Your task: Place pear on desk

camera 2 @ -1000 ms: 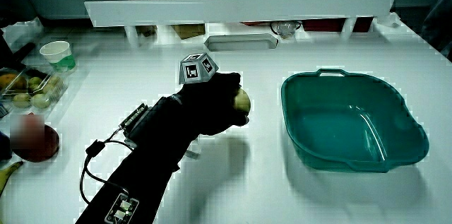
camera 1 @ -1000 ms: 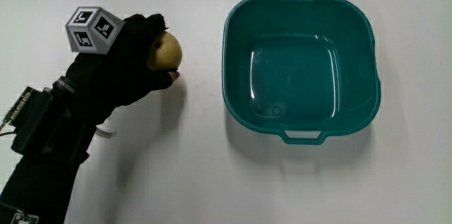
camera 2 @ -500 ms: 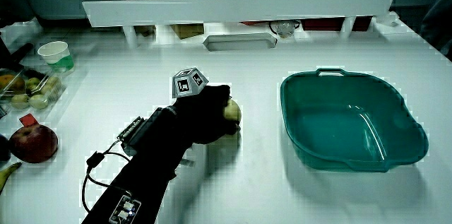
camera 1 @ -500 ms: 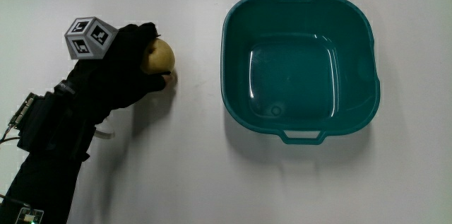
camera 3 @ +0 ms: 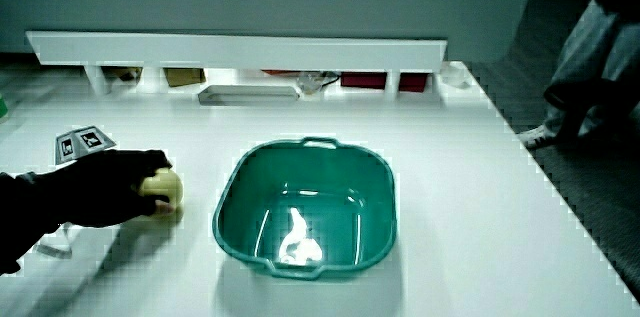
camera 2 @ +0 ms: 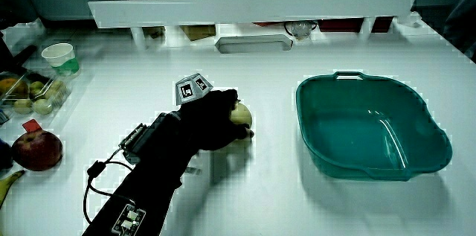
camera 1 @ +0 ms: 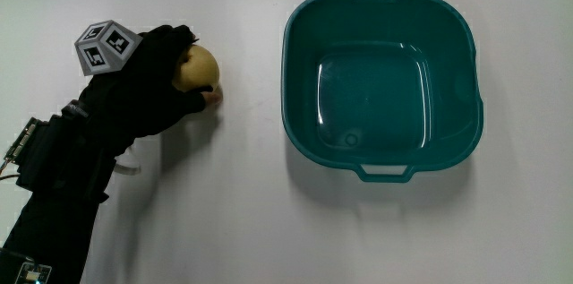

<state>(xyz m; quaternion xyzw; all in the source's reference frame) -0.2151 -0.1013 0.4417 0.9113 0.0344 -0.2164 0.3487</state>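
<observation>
A yellow-green pear (camera 1: pixel 199 68) rests on the white desk (camera 1: pixel 242 212) beside the teal basin (camera 1: pixel 300 132). The gloved hand (camera 1: pixel 152 87) lies over the pear with its fingers curled round it; the patterned cube (camera 1: pixel 103 47) sits on its back. In both side views the pear (camera 2: pixel 241 116) (camera 3: pixel 163 188) touches the table, half covered by the hand (camera 2: pixel 204 120) (camera 3: pixel 115 192). The basin (camera 2: pixel 316 147) (camera 3: pixel 235 237) holds nothing.
At the table's edge in a side view stand a red apple (camera 2: pixel 34 150), a clear box of fruit (camera 2: pixel 30 94) and a paper cup (camera 2: pixel 59 57). A low white partition (camera 2: pixel 245 9) with a grey tray (camera 2: pixel 253 43) before it closes off the table.
The hand has carried the pear down until it rests on the desk, drifting slightly away from the basin. The fingers still wrap the pear.
</observation>
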